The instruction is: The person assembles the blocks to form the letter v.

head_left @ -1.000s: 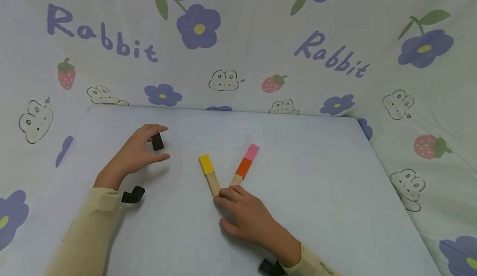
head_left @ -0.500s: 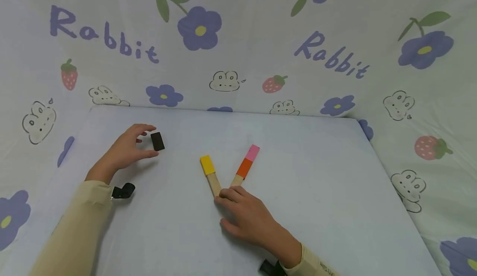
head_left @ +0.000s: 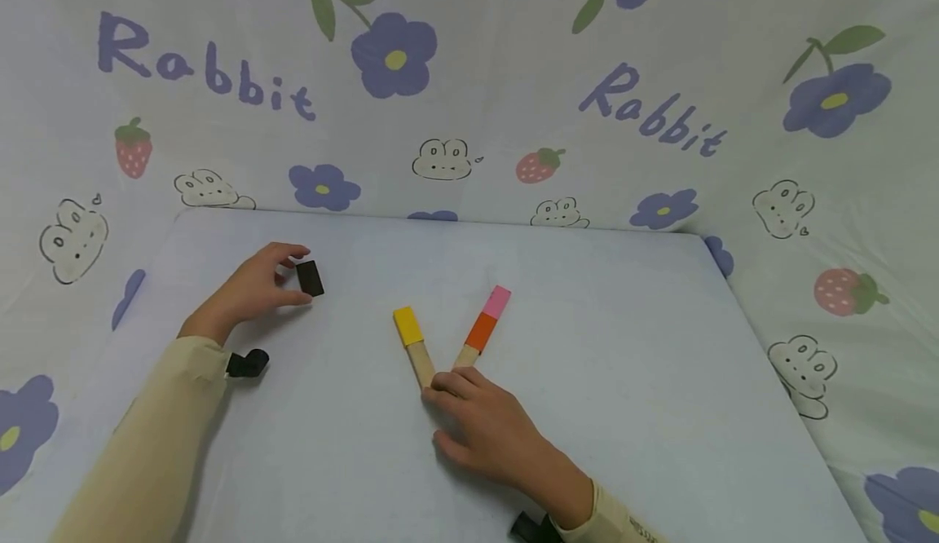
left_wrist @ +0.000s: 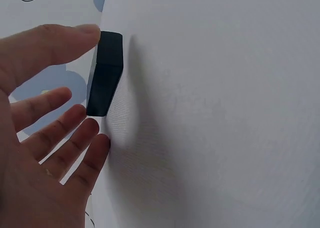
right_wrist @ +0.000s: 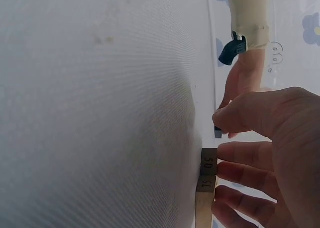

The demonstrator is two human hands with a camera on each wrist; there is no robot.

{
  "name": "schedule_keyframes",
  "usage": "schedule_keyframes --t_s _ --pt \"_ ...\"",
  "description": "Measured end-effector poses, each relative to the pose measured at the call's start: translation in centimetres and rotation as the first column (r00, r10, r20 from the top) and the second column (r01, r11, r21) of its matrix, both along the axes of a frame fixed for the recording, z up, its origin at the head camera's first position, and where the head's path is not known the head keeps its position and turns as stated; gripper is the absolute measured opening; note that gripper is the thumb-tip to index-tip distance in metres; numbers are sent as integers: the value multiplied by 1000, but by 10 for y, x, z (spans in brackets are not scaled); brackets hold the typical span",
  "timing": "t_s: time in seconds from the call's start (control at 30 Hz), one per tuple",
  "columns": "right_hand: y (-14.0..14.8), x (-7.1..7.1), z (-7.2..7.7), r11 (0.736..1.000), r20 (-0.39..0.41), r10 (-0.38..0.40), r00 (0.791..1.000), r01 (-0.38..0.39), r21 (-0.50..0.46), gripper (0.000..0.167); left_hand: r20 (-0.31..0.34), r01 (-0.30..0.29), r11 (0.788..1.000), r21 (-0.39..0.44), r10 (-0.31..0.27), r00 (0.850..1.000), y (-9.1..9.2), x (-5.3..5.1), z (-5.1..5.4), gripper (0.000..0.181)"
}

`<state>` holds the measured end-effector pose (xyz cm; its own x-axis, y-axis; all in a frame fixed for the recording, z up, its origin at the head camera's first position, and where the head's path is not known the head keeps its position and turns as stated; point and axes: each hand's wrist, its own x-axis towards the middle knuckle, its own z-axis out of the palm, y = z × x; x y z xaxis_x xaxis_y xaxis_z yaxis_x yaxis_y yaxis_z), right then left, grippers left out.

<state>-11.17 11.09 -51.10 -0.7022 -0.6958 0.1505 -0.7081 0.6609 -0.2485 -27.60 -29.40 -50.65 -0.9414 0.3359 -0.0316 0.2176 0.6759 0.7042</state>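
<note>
A small black block (head_left: 310, 278) lies at the left of the white table. My left hand (head_left: 257, 286) is spread around it, and in the left wrist view the thumb tip meets or overlaps the edge of the black block (left_wrist: 105, 75) while the other fingers stand apart from it. My right hand (head_left: 487, 429) rests its fingertips at the near ends of two wooden sticks forming a V. One is a yellow-ended stick (head_left: 408, 327); the other is a stick with orange and pink sections (head_left: 484, 327). In the right wrist view, fingers touch numbered wooden pieces (right_wrist: 209, 161).
The white table (head_left: 623, 380) runs up to a patterned cloth (head_left: 484, 62) with flowers and rabbits behind it. Black devices are strapped at both wrists, a left one (head_left: 248, 364) and a right one (head_left: 534, 527).
My left hand drew back leftward off the black block, then shifted slightly toward it, its fingers a little nearer. The block and sticks stay put; the right hand holds still.
</note>
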Motion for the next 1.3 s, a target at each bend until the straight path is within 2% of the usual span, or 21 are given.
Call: schedule_keyframes --t_s 0.3,0.43,0.6,0.97,1.17,1.3 --pt "1 1 -1 1000 10 -15 1000 15 3 46 9 29 1000 -8 -29 1000 6 -7 -2 77" --pt "1 1 -1 1000 20 -15 1000 15 -3 46 14 26 999 -37 -25 1000 7 -9 -4 76" --pt "0 0 -2 1000 25 -9 1000 9 -5 46 2 13 998 -68 -12 1000 7 -9 -4 73" --pt "1 -1 -3 1000 20 12 1000 -12 -7 45 -11 -6 999 -47 5 1000 10 -7 -11 68" --pt "0 -2 -2 1000 26 0 1000 0 4 45 -6 11 1000 -16 -12 1000 22 -7 -5 68" --pt "0 -4 -1 1000 22 -2 1000 2 12 44 -22 45 999 -30 -45 999 34 -7 0 67"
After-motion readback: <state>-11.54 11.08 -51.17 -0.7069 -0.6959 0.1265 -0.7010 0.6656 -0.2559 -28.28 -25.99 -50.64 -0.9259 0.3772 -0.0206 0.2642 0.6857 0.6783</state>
